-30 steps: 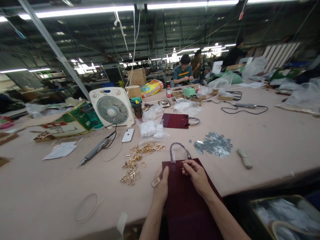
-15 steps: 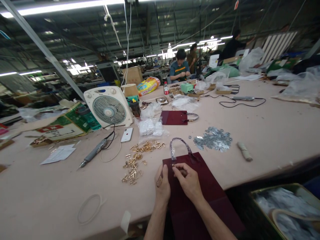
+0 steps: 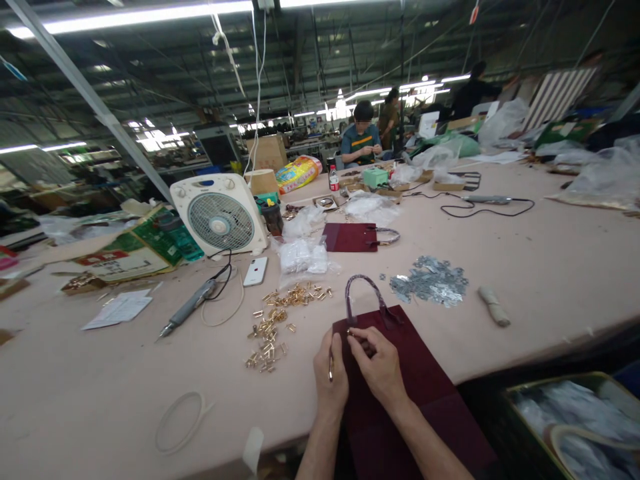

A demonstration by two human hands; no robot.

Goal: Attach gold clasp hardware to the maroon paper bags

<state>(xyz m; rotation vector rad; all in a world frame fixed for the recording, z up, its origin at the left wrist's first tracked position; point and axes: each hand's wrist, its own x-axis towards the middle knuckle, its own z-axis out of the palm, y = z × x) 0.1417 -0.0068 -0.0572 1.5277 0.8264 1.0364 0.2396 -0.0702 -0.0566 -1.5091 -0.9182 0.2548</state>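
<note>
A dark red bag piece with a wrapped handle lies over the table's front edge. At its upper left, my right hand pinches a small gold metal fitting near the handle's base. My left hand is closed at the bag's left edge, with a thin gold-coloured piece showing between thumb and fingers; its exact kind is unclear. Loose gold fittings lie left of my hands. Flat silver metal plates are heaped beyond the bag to the right.
Farther back lie a second red bag piece and a plastic packet. A fan, a phone and a grey electric screwdriver are to the left. A rolled cloth sits right. A co-worker sits across the table.
The gold-coloured piece in my left hand has turned from a broad shape to a thin upright one. My right hand keeps its pinch at the bag's top. The view has shifted slightly.
</note>
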